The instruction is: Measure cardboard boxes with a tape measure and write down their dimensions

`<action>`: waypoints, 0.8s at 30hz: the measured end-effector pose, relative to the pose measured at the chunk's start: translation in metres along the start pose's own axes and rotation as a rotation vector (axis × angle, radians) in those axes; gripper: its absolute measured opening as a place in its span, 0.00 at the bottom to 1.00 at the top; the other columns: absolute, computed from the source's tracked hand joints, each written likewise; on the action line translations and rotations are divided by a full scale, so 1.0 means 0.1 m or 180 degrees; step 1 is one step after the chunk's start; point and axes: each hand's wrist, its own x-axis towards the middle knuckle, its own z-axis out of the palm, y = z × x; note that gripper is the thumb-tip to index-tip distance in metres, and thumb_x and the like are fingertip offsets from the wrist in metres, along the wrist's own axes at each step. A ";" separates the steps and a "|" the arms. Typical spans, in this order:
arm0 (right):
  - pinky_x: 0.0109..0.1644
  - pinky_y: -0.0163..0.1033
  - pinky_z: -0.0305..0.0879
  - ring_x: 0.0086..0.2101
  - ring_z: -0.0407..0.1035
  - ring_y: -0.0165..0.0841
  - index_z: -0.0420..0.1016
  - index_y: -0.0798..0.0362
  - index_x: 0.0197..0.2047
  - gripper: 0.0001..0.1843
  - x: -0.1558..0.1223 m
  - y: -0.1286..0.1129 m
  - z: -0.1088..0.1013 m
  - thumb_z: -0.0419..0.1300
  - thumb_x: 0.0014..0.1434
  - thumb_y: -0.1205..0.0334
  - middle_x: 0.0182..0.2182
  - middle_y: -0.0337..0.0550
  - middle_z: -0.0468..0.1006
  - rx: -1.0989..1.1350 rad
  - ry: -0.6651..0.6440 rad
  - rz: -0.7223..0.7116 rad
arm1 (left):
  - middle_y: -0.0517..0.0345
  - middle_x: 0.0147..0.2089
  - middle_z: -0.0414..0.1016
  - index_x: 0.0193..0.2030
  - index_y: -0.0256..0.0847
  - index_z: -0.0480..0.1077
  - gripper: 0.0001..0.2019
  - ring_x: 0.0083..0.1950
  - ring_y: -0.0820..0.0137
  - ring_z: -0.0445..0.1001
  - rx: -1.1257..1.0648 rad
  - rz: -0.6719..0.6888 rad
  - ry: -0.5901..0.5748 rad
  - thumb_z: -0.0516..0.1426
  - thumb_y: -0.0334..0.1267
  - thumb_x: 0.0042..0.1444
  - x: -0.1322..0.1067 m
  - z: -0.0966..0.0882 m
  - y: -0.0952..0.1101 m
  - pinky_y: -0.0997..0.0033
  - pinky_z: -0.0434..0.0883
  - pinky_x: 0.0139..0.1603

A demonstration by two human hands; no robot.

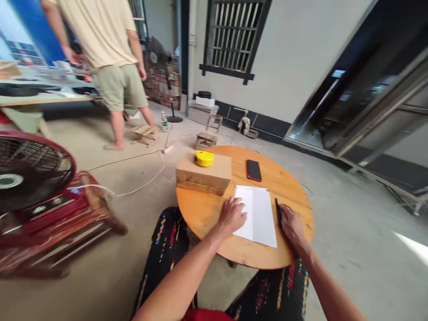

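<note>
A white sheet of paper (261,218), creased down its length, lies on the round wooden table (205,214). My left hand (233,214) rests on its left edge, the fingers lying loosely over the paper and holding nothing. Just right of the sheet, my right hand (291,223) is closed against a slim black stick-like object (278,213) on the tabletop. Its exact kind is too small to make out, and my fingers partly cover it.
On the table are a cardboard box (203,174) bearing a yellow tape roll (204,158), and a red-edged phone (253,170). A red fan (36,178) stands left. A person (110,49) stands by a worktable, near small stools (143,133) and floor cables (140,183).
</note>
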 end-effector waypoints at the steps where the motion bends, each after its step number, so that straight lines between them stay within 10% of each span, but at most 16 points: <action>1: 0.56 0.48 0.67 0.48 0.74 0.43 0.77 0.57 0.50 0.23 -0.01 0.01 0.01 0.44 0.61 0.63 0.49 0.54 0.80 0.0005 0.0002 0.0000 | 0.49 0.58 0.70 0.57 0.40 0.68 0.16 0.53 0.62 0.73 -0.0021 0.0009 0.0004 0.57 0.43 0.65 0.01 0.01 -0.01 0.54 0.74 0.52; 24: 0.55 0.52 0.67 0.47 0.74 0.45 0.77 0.58 0.49 0.22 -0.02 0.05 0.06 0.45 0.64 0.61 0.48 0.58 0.81 0.0693 0.0403 0.0542 | 0.47 0.64 0.67 0.50 0.41 0.75 0.15 0.61 0.55 0.68 0.0107 -0.0345 0.0422 0.59 0.33 0.55 -0.04 0.09 0.01 0.49 0.65 0.63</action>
